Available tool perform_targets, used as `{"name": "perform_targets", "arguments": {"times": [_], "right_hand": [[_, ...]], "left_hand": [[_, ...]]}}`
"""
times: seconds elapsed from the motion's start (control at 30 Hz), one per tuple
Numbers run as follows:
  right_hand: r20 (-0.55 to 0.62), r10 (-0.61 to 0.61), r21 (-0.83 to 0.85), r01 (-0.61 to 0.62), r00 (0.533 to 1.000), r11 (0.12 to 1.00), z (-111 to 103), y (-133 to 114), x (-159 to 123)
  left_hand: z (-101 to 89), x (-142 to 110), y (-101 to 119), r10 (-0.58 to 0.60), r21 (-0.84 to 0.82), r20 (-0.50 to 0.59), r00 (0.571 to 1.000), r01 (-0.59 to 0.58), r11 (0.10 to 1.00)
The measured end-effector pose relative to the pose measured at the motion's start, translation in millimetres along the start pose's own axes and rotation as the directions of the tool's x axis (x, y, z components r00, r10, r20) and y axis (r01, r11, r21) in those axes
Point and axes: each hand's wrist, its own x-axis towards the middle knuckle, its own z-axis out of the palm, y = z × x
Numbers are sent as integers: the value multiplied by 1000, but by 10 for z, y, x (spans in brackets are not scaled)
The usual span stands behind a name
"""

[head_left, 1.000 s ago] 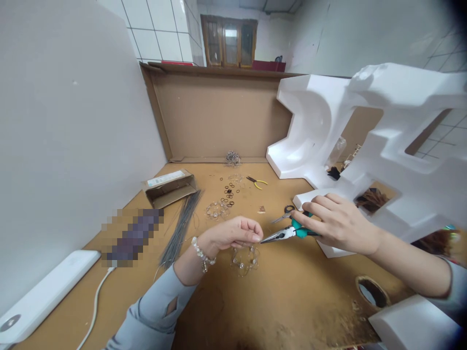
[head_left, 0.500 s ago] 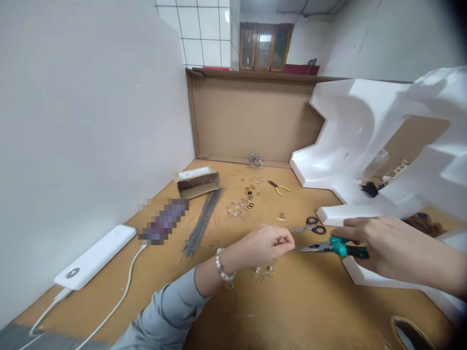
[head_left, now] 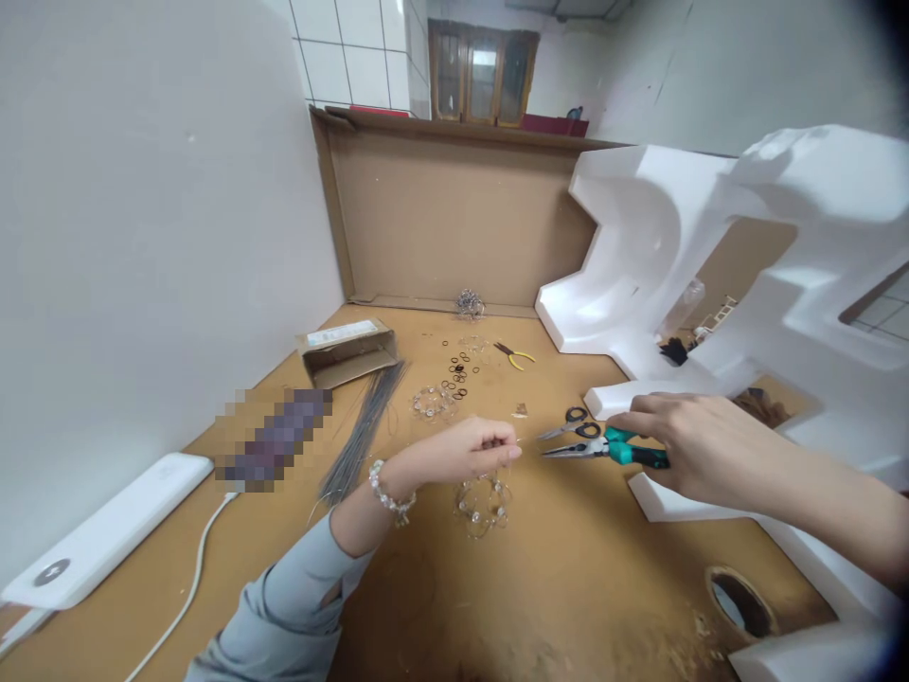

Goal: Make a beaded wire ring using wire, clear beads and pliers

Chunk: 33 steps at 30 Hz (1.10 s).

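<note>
1. Pinching what looks like fine metal wire [head_left: 519, 439], the left hand [head_left: 470, 449] has a clear-beaded wire ring [head_left: 476, 517] at six o'clock.
2. Right hand [head_left: 700, 443] grips teal-and-black-handled metal pliers [head_left: 619, 453] at three o'clock, tips clear!
3. Wire-shaping, seemingly; next calls for precise tip placement.

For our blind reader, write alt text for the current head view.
A right hand holds green-handled pliers pointing toward a pinched left hand, with a beaded wire ring below it in view. Scissors and gray wires lie on the brown table.
</note>
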Motion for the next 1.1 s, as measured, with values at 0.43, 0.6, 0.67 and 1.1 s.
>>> {"name": "perform_targets", "arguments": {"times": [0.43, 0.6, 0.67, 1.1], "right_hand": [[-124, -101, -263, 66, 987, 962, 4, -66, -69], [-109, -152, -333, 108, 982, 937, 56, -183, -40], [-112, -167, -347, 119, 979, 930, 82, -210, -2], [-131, -199, -355, 141, 971, 924, 106, -255, 91]], "left_hand": [[130, 205, -387, -227, -650, -14, 974, 164, 742], [177, 203, -321, -225, -738, 30, 974, 174, 652], [190, 197, -296, -234, -749, 41, 971, 185, 636], [192, 189, -273, -229, -759, 71, 971, 202, 620]]}}
